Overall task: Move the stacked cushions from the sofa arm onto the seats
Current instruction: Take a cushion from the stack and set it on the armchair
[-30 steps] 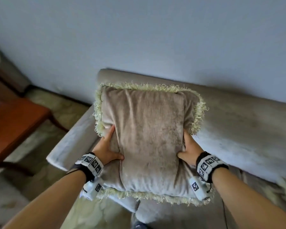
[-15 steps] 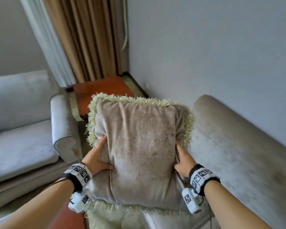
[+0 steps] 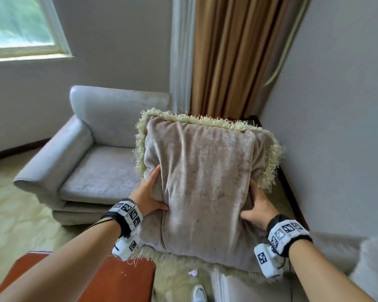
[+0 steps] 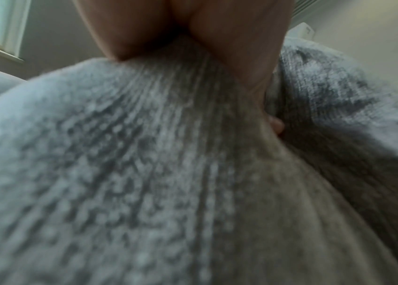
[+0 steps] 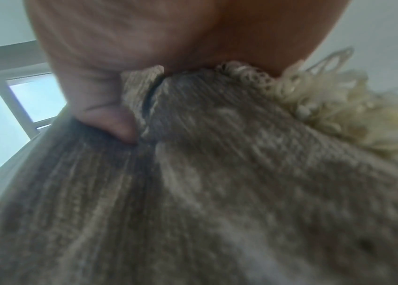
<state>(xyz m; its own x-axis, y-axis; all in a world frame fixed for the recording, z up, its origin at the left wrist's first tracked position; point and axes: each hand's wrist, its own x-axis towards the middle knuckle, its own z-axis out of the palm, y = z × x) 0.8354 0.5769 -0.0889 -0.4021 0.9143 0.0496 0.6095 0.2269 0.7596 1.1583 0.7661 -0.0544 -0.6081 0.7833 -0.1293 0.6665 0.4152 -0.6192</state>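
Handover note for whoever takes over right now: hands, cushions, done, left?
Left hand: grips the left edge of the fringed cushion.
Right hand: grips its right edge.
Cushion: held up in the air in front of the grey armchair. Another fringed cushion lies just below it.
Done: top cushion lifted.
Left: set it on a seat, then move the cushion below. Whether more are stacked cannot be seen.

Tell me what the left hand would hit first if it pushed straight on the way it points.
Probably the grey armchair beyond; the left hand, gripping the cushion, points there, though depth is unclear.
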